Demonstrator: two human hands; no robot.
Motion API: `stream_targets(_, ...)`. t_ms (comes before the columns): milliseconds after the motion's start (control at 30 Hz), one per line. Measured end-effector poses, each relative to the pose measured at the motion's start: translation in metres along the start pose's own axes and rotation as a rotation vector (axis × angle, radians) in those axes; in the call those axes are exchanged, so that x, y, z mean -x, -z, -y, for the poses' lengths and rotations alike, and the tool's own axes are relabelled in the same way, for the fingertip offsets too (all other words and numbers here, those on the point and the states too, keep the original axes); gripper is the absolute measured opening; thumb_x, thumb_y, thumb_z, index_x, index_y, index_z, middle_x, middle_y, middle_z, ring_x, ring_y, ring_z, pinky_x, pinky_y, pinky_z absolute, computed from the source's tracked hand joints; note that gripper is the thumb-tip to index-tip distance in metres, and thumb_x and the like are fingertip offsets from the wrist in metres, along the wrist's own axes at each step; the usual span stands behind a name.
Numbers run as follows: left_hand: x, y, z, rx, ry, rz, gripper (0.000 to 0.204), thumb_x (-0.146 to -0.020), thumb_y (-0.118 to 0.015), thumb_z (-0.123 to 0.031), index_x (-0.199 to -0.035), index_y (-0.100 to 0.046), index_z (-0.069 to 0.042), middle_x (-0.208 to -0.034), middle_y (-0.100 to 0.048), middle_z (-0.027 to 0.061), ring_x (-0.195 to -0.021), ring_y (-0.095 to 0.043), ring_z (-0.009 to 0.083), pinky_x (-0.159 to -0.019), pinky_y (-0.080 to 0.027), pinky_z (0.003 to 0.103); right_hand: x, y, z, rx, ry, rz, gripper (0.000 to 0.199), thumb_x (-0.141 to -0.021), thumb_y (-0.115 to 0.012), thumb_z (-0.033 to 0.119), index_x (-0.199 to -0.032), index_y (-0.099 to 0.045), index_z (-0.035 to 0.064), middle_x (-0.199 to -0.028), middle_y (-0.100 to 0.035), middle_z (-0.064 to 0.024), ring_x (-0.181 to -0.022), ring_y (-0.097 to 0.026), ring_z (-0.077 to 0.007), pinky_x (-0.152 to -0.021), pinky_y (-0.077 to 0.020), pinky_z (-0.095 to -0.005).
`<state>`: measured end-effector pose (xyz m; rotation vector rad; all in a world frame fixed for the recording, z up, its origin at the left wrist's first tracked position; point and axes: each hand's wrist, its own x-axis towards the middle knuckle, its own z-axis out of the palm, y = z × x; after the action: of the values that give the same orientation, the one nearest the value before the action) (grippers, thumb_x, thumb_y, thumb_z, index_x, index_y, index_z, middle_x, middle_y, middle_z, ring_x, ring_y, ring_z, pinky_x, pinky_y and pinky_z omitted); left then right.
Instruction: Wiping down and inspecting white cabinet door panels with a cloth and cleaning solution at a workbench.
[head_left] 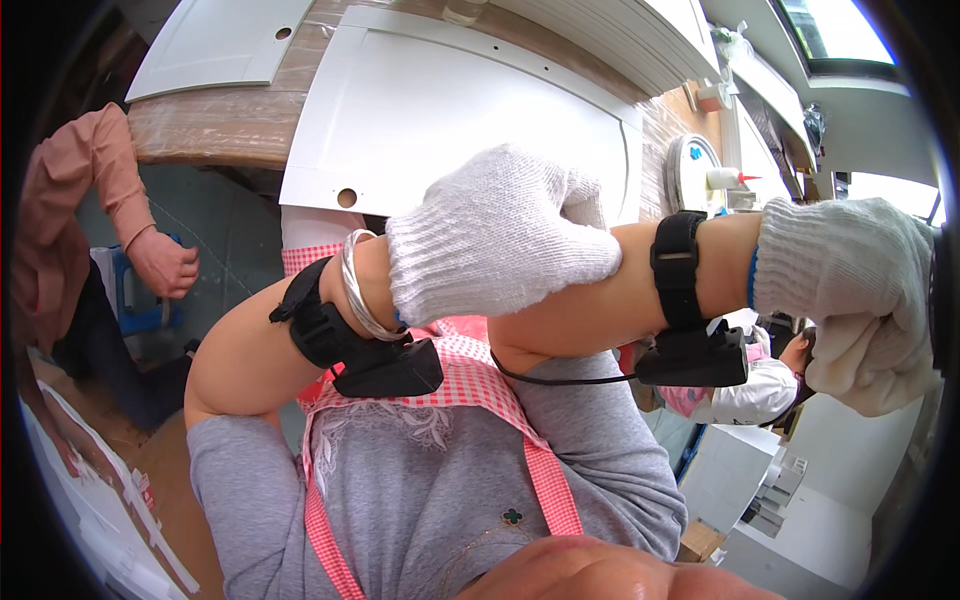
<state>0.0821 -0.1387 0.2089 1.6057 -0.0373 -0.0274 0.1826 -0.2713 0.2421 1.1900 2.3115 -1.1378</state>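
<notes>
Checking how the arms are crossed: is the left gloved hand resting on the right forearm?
Touching. The head view shows the left hand, in a white knit glove, lying directly over the right forearm with no gap.

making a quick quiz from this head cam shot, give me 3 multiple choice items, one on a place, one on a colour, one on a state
1. Where does the large white panel lie?
A. on the wooden worktop
B. on the floor
C. across the person's lap

2. What colour are the gloves on both hands?
A. blue
B. white
C. black

3. How does the left hand stand?
A. closed on a hammer
B. flat on the white panel
C. raised, resting against the right forearm, holding no visible thing

Answers:
1 A, the panel rests on the worktop.
2 B, both the left hand and the right hand wear white knit gloves.
3 C, the left glove lies over the right forearm in front of the chest.
</notes>
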Motion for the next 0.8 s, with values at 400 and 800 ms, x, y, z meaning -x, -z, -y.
stream_targets(400,0.014,0.007,0.002,-0.374,-0.012,-0.016,0.027,-0.082,-0.075,-0.027,-0.085,-0.076,-0.001,-0.074,-0.072,0.0119,-0.066,-0.067,0.0183,-0.063,-0.054,0.032,-0.007,0.027,0.012,-0.349,-0.16,0.126,0.014,-0.096,-0.06,0.011,-0.089,-0.071,0.0099,-0.085,-0.068,-0.0054,-0.083,-0.068,-0.0198,-0.075,-0.055,-0.0351)
stream_targets(800,0.017,0.002,0.028,-0.432,-0.84,-0.232,0.025,-0.076,-0.079,-0.005,-0.099,-0.08,-0.014,-0.078,-0.067,0.0044,-0.071,-0.065,0.0268,-0.066,-0.051,0.04,-0.011,-0.056,-0.01,0.008,-0.137,-0.503,0.017,-0.099,-0.055,0.015,-0.107,-0.069,0.0094,-0.102,-0.072,-0.0087,-0.093,-0.07,-0.0223,-0.089,-0.057,-0.0369)
